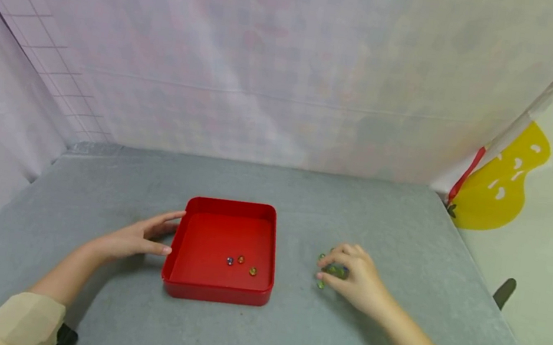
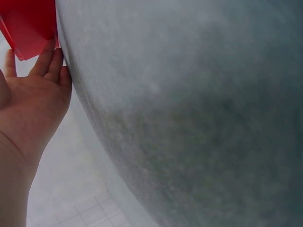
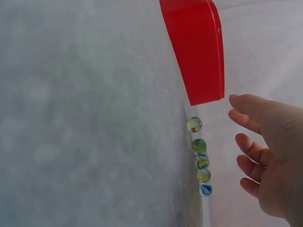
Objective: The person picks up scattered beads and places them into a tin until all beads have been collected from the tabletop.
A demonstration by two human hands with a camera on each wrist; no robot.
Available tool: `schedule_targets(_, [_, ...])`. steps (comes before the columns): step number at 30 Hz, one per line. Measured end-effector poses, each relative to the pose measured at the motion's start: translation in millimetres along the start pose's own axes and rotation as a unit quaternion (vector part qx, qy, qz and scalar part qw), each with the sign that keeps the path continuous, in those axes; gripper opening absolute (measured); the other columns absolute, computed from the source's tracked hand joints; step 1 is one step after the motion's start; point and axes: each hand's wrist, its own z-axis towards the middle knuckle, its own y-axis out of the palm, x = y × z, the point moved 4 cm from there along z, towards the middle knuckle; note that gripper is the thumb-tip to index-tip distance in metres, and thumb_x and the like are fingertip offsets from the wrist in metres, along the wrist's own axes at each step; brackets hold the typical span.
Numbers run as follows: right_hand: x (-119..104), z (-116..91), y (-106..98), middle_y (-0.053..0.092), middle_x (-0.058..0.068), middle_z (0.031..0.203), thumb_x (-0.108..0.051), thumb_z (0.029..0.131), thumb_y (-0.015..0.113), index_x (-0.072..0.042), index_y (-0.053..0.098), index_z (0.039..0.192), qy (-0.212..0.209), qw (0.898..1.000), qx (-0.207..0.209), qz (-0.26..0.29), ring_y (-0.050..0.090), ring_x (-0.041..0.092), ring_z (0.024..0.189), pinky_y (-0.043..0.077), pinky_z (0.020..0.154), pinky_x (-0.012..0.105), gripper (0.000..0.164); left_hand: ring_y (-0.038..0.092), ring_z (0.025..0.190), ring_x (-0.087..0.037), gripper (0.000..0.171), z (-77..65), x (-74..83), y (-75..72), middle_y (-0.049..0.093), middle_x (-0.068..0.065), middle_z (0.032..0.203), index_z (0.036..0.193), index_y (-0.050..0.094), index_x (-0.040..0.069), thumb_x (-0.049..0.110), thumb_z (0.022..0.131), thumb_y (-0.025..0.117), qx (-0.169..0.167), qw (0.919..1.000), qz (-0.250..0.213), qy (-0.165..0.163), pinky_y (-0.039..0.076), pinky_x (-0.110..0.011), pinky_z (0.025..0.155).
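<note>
A square red tray [image 1: 215,294] sits on the grey tabletop with three glass marbles [image 1: 253,271] inside, toward its near side. At the tray's left wall my left hand [image 1: 132,241] rests its fingertips, thumb apart from the fingers; the left wrist view shows the palm and extended fingers against the red wall. Right of the tray, my right hand [image 1: 360,277] hovers over a cluster of green and blue glass marbles [image 1: 321,285], partly covering them. In the right wrist view its loosely bent fingers stand apart from the marbles [image 3: 199,146], holding nothing visible.
Grey cloth [image 1: 283,340] covers the table. A pale curtain [image 1: 280,77] hangs along its back edge, and white sheets border both sides, the right one printed with a yellow shape [image 1: 499,188]. A strip of tabletop separates the tray from the loose marbles.
</note>
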Motion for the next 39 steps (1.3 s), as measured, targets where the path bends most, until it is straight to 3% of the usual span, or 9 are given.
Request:
schedule_targets(9, [2.5,-2.8,1.4,0.061,-0.012,0.095,-0.015,0.073,0.084,-0.016,0.074,0.09,-0.005,1.0,-0.007,-0.009,0.05,0.015,0.092,0.036,0.083,0.043,0.019,0.021,0.138,-0.042,0.078,-0.1,-0.9,-0.1,0.023,-0.022,0.153,0.153,0.02,0.015,0.016,0.091,0.065,-0.002,1.0,0.003,0.004,0.037,-0.055,0.099])
schedule_targets(22, [5.8,-5.9,2.4,0.061,-0.013,0.092,-0.015,0.073,0.084,-0.017,0.072,0.088,-0.016,1.0,-0.011,-0.014,0.057,0.019,0.097,0.024,0.1,0.061,0.02,0.021,0.138,-0.042,0.077,0.5,-1.9,-0.7,0.023,-0.022,0.153,0.153,0.02,0.014,0.015,0.091,0.065,-0.004,1.0,0.001,0.007,0.038,-0.055,0.098])
schedule_targets(26, [6.7,-7.1,2.5,0.06,-0.016,0.09,-0.017,0.073,0.084,-0.021,0.072,0.087,-0.018,0.999,-0.019,-0.021,0.054,0.017,0.09,0.034,0.091,0.052,0.019,0.02,0.138,-0.042,0.077,0.9,-3.8,-1.5,0.023,-0.022,0.153,0.153,0.02,0.014,0.016,0.091,0.065,-0.003,0.9999,0.007,0.01,0.037,-0.056,0.099])
schedule_targets(29, [7.5,-7.7,3.0,0.06,-0.017,0.091,-0.018,0.073,0.084,-0.023,0.072,0.087,-0.021,0.999,-0.023,-0.032,0.05,0.013,0.086,0.035,0.08,0.042,0.019,0.021,0.138,-0.042,0.077,1.4,-4.8,-1.9,0.023,-0.022,0.153,0.153,0.021,0.015,0.017,0.091,0.066,-0.001,0.9999,0.012,0.011,0.036,-0.056,0.099])
schedule_targets(39, [10.6,-8.4,6.4,0.06,-0.016,0.092,-0.02,0.074,0.083,-0.025,0.071,0.087,-0.016,0.998,-0.038,-0.048,0.049,0.011,0.089,0.034,0.082,0.042,0.018,0.021,0.138,-0.041,0.077,1.3,-4.2,-1.1,0.023,-0.022,0.153,0.154,0.019,0.014,0.015,0.091,0.065,-0.003,1.0,0.004,0.009,0.036,-0.056,0.099])
